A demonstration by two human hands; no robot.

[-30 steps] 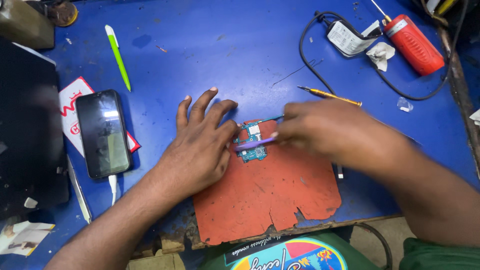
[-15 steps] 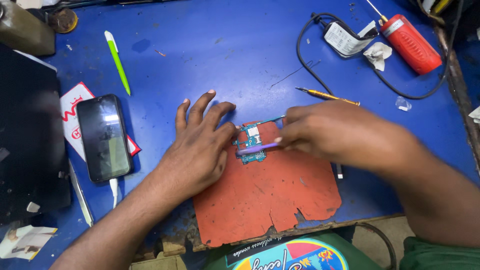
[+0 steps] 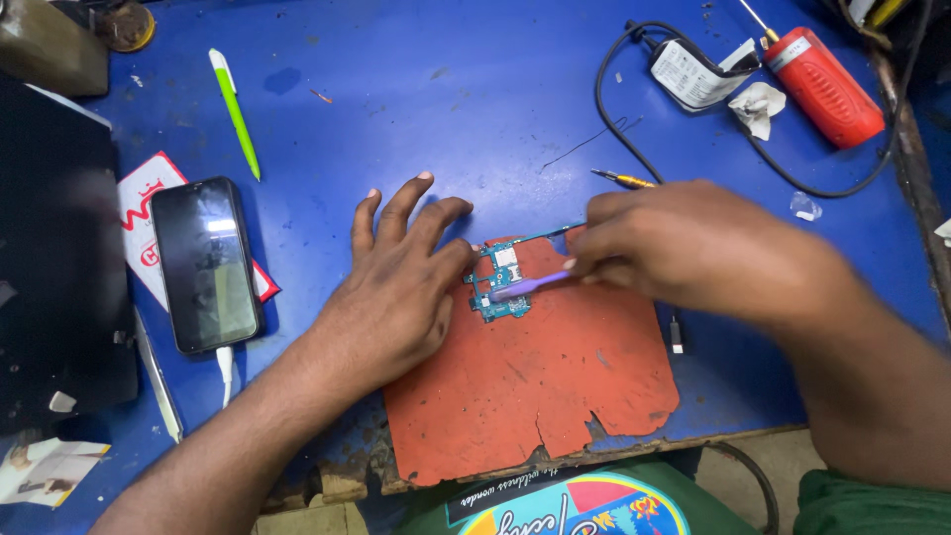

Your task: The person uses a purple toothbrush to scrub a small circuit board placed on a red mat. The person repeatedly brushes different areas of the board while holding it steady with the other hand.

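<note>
Two hands work over a small green circuit board [image 3: 500, 280] that lies on the upper left part of a worn red mat [image 3: 535, 376], near the front edge of our blue table [image 3: 446, 109]. Our left hand [image 3: 396, 287] lies flat, palm down, half on the mat and half on the table; its fingers [image 3: 411, 203] are spread and point away from us, and the thumb side rests against the left edge of the board, holding it in place. Our right hand [image 3: 684, 248] comes in from the right with its fingers pressed together, pinching a thin purple tool [image 3: 530, 286]. The tool lies nearly level and its tip rests on the middle of the board. We cannot tell how the thumb sits on the tool, since the fingers hide it.

Left of the mat a black phone [image 3: 205, 263] lies face up with a white cable [image 3: 226, 369] plugged into its near end, and it rests partly on a red and white card [image 3: 144, 213]. Farther back a green and white pen [image 3: 236, 111] lies on the table. Just behind our right hand a small screwdriver with a yellow handle [image 3: 622, 178] shows. In the far right corner a red cylinder-shaped tool [image 3: 822, 84] lies beside a crumpled white tissue [image 3: 758, 107], with a black cord [image 3: 614, 119] looping round them.
</note>
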